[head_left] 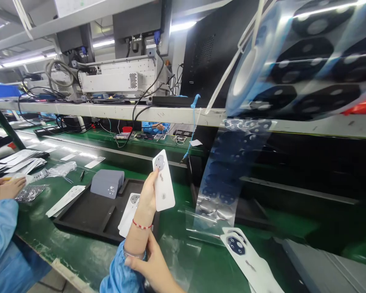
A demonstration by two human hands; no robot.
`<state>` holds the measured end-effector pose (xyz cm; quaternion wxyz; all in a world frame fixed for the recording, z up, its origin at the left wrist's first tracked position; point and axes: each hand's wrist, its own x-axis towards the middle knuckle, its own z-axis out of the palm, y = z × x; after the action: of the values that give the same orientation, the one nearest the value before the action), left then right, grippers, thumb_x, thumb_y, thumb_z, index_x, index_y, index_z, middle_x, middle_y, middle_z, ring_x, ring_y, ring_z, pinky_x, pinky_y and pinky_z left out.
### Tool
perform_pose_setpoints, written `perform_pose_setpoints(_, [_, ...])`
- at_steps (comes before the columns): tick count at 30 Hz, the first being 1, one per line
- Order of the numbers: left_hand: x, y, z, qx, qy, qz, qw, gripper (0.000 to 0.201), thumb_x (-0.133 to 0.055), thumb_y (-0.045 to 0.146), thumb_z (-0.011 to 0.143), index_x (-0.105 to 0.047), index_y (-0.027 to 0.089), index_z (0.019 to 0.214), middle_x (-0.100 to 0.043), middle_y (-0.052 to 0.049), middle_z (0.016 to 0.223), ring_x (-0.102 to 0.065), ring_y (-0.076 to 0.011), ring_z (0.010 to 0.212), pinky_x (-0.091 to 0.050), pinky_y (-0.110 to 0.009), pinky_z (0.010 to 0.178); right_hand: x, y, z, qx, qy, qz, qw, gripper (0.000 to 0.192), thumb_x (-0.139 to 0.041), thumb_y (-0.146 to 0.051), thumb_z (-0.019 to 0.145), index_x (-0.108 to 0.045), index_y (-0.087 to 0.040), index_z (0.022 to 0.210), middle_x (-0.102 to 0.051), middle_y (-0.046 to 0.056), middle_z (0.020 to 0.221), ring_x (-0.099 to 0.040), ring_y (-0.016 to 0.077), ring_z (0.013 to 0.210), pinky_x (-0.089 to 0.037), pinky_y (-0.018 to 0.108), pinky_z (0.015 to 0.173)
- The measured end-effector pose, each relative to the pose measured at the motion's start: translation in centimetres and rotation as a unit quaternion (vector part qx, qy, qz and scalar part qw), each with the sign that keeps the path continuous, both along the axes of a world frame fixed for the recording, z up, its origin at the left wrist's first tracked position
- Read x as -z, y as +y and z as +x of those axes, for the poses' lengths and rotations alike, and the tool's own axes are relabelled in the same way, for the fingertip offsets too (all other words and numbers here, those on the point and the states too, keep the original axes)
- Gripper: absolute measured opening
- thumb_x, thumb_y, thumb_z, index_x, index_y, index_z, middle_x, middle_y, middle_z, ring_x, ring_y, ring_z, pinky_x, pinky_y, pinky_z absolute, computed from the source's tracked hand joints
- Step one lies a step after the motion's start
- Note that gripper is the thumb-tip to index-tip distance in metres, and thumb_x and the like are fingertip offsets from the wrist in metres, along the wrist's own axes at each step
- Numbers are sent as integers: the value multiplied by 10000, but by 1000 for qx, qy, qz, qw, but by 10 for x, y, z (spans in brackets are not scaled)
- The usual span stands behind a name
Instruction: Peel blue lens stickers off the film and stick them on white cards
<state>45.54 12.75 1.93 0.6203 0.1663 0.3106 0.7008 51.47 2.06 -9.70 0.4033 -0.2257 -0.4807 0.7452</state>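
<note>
Holding a white phone back cover (163, 182) above the table (79, 248), the left hand (148, 195) pinches the cover along its left edge with fingers closed on it. The cover stands nearly upright: its long axis runs top to bottom with a slight tilt to the left, and the round camera cutout sits at the upper end, pointing away from the table. The right hand (154, 266) is wrapped around the left forearm just below a red wrist string (142, 225), closed on the arm and carrying no object.

Below and to the left of the cover lies a black tray (88, 213) with a second white cover (129, 211) leaning in it and a stack of grey covers (107, 183). A clear film strip (228, 179) with dark round stickers hangs to the right. At the far left, another person's hand (6, 188) rests near a stack of white sheets (21, 160).
</note>
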Motion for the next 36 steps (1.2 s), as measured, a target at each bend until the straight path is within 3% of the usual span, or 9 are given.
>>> perform_pose_setpoints(7, [-11, -10, 4, -8, 0, -4, 1000, 168, -723, 314, 826, -688, 177, 918, -697, 16, 654, -641, -101, 514, -506, -188, 469, 16, -10, -14, 17, -9, -62, 998, 974, -965, -378, 348, -587, -198, 1227, -697, 67, 1052, -624, 327, 1073, -450, 489, 1003])
perform_pose_setpoints(13, [-8, -11, 4, -29, 47, 14, 998, 236, -767, 373, 770, -633, 193, 846, -664, 31, 628, -608, -114, 482, -477, -223, 469, 18, -14, -13, -49, -2, -64, 997, 644, -944, -450, 402, -672, -190, 926, -695, 16, 814, -661, 285, 889, -511, 446, 886])
perform_pose_setpoints(17, [0, -2, 10, -125, 133, 59, 981, 349, -822, 389, 692, -534, 207, 768, -676, 42, 679, -628, -113, 543, -492, -215, 536, 17, -14, -10, -47, 8, -98, 994, 578, -935, -455, 449, -671, -171, 879, -703, 22, 828, -666, 260, 883, -502, 416, 895])
perform_pose_setpoints(19, [4, 2, 16, -193, 203, 96, 955, 393, -818, 432, 687, -506, 209, 774, -687, 29, 711, -645, -126, 588, -502, -221, 560, 14, -13, -8, -25, 24, -131, 991, 604, -932, -460, 460, -673, -161, 916, -714, 35, 869, -668, 254, 906, -492, 411, 917])
perform_pose_setpoints(21, [8, 6, 22, -219, 258, 134, 932, 402, -798, 466, 704, -501, 208, 784, -689, 15, 734, -650, -133, 617, -503, -221, 565, 11, -10, -6, -5, 41, -149, 988, 652, -937, -455, 451, -678, -143, 961, -725, 57, 907, -669, 257, 927, -487, 408, 930])
perform_pose_setpoints(28, [20, 11, 39, -150, 346, 160, 912, 355, -757, 466, 758, -531, 194, 786, -658, 7, 736, -631, -128, 634, -484, -217, 570, -10, 9, 6, 67, 29, -161, 984, 687, -948, -417, 435, -686, -129, 1002, -729, 115, 1053, -658, 283, 999, -499, 402, 922])
perform_pose_setpoints(32, [18, 8, 43, -145, 332, 157, 919, 359, -756, 467, 757, -523, 195, 780, -636, 20, 704, -597, -111, 593, -466, -206, 546, -20, 22, 16, 52, 33, -154, 986, 600, -926, -363, 495, -683, -119, 987, -735, 118, 1037, -668, 281, 994, -502, 406, 925])
perform_pose_setpoints(36, [17, 6, 40, -121, 341, 166, 917, 354, -766, 452, 752, -526, 193, 779, -657, 5, 730, -618, -122, 614, -482, -214, 556, -15, 24, 23, -17, 6, -62, 998, 816, -953, -179, 366, -628, -163, 1115, -680, 105, 1196, -618, 302, 1135, -469, 433, 1002])
